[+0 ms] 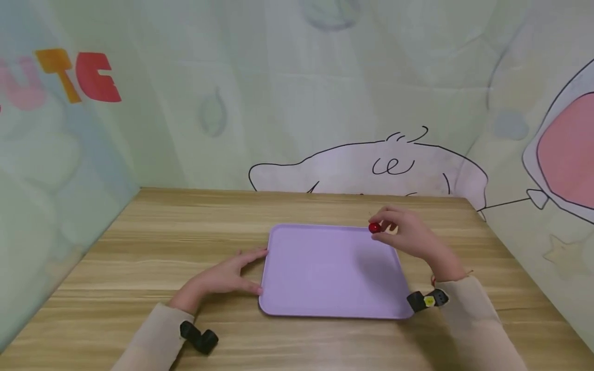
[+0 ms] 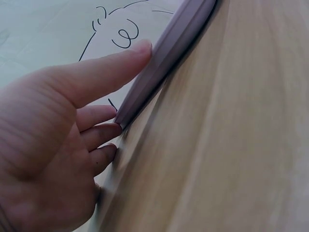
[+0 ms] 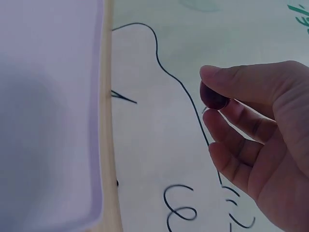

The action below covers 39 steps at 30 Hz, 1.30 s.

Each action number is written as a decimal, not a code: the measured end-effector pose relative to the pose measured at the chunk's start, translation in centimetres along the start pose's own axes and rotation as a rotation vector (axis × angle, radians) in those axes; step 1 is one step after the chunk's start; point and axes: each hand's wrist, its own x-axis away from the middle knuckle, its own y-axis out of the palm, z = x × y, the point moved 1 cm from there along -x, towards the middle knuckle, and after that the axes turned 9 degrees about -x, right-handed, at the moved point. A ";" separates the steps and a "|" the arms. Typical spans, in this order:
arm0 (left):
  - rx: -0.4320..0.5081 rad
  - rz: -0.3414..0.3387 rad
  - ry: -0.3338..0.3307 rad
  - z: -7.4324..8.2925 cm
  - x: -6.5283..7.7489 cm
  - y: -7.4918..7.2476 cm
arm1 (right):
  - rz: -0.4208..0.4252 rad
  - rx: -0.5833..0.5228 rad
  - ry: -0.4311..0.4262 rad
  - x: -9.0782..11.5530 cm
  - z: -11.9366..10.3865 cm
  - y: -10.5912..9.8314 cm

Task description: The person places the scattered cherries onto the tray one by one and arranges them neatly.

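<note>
A lilac rectangular tray [image 1: 331, 273] lies flat on the wooden table. Between thumb and fingertips, my right hand [image 1: 406, 234] pinches a small, shiny red cherry [image 1: 374, 228] above the tray's far right corner. In the right wrist view the cherry [image 3: 212, 98] looks dark, round and smooth, held clear of the tray. My left hand [image 1: 227, 275] is at the tray's left side, with thumb and fingertips touching its rim. The left wrist view shows the thumb [image 2: 116, 67] against the tray's outer wall [image 2: 161, 60], the other fingers slightly bent near the corner.
The wood-grain table [image 1: 195, 221] extends around the tray on all sides. Behind it hangs a pale green printed cloth [image 1: 297, 103] with a cartoon outline and coloured letters. A small black camera is strapped to each sleeve [image 1: 155, 335].
</note>
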 end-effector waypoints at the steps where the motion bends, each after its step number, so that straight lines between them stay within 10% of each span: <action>1: 0.000 0.000 0.000 0.0 0.1 0.0 | 0.000 -0.014 -0.004 -0.4 -0.1 0.3; 39: -0.002 -0.009 0.000 0.2 0.1 -0.1 | -0.107 -0.324 0.070 -9.4 -3.8 13.0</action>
